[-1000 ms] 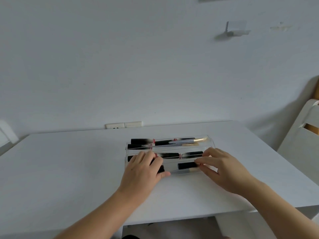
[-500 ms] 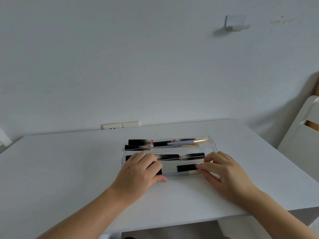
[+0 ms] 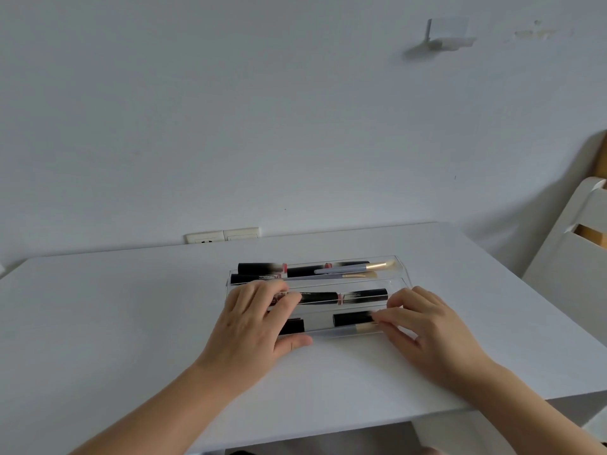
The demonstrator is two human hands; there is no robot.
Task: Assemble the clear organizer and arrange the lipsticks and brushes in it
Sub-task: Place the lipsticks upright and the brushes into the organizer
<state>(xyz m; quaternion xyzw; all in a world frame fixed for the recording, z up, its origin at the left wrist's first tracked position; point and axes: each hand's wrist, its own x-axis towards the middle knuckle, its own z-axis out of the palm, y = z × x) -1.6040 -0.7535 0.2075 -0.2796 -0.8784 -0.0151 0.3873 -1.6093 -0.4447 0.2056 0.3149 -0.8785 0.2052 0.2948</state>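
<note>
We saw a clear acrylic organizer tray point(image 3: 399, 280) with three long stepped rows lying flat near the middle of a white table point(image 3: 98, 323), its rows running left to right across our view.

The far row held black lipstick tubes point(image 3: 259, 268) and two lilac-handled brushes with gold ferrules point(image 3: 361, 267), their bristle ends pointing right. The middle row held two more black tubes with pink collars point(image 3: 328, 297) laid end to end. In the near row lay a short black tube point(image 3: 353, 318) and, just in front of it, a pale brush point(image 3: 348, 329), both with their long axes left to right.

Our left hand point(image 3: 256, 323) rested over the tray's left end, fingers gently curled on the near and middle rows, thumb flat along the front edge; we could not tell whether it gripped anything beneath. Our right hand point(image 3: 430, 330) lay at the right end, fingers nearly straight and pointing left, their tips touching the right ends of the short tube and the pale brush.

We judged the right hand the nearer to those two pieces, placed to nudge them leftward along the row.
</note>
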